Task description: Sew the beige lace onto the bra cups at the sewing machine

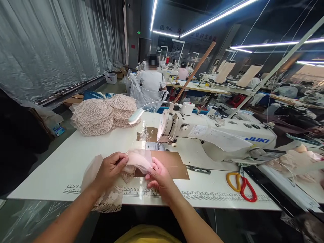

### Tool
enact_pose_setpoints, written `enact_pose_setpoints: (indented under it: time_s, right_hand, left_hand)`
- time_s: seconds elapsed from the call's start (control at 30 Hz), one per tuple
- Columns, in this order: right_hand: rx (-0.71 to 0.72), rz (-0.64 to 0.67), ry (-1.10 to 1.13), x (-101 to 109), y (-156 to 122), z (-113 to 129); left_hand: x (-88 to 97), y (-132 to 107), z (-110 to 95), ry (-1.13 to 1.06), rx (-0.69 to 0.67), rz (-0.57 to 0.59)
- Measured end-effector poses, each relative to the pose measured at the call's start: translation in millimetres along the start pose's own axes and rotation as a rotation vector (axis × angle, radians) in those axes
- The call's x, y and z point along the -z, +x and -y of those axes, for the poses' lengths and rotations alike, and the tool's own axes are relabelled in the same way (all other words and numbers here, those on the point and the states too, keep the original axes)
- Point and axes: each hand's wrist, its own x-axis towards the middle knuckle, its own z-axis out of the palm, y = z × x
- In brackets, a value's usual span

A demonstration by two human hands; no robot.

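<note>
Both hands grip one piece of pale pink lace fabric (138,161) at the near edge of the white sewing table (76,158). My left hand (110,169) is closed on its left part, thumb on top. My right hand (159,175) pinches its right end, fingers curled. The lace trails down over the table's front edge (108,199). The piece lies just in front of the needle of the white JUKI sewing machine (215,133), over a brown cardboard patch (174,165).
A stack of pink lace pieces (103,114) sits at the far left of the table. Scissors with red and yellow handles (241,185) and small snips (198,169) lie to the right. A lamp (136,115) bends over the table. Other people sit at machines behind.
</note>
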Motion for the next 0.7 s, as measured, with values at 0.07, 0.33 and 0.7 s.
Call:
enact_pose_setpoints:
  time_s: [0.07,0.33,0.7]
  right_hand:
    - [-0.021,0.040,0.054,-7.2,-3.2,0.4]
    - [0.033,-0.058,0.180,-22.6,5.3,-1.8]
    - [0.493,-0.419,-0.131,63.7,-39.1,34.1]
  left_hand:
    - [0.3,-1.3,1.9,-0.010,0.014,-0.079]
    - [7.6,-3.4,-8.1,0.073,-0.214,0.266]
    - [33.8,-82.8,65.6,0.897,-0.107,0.096]
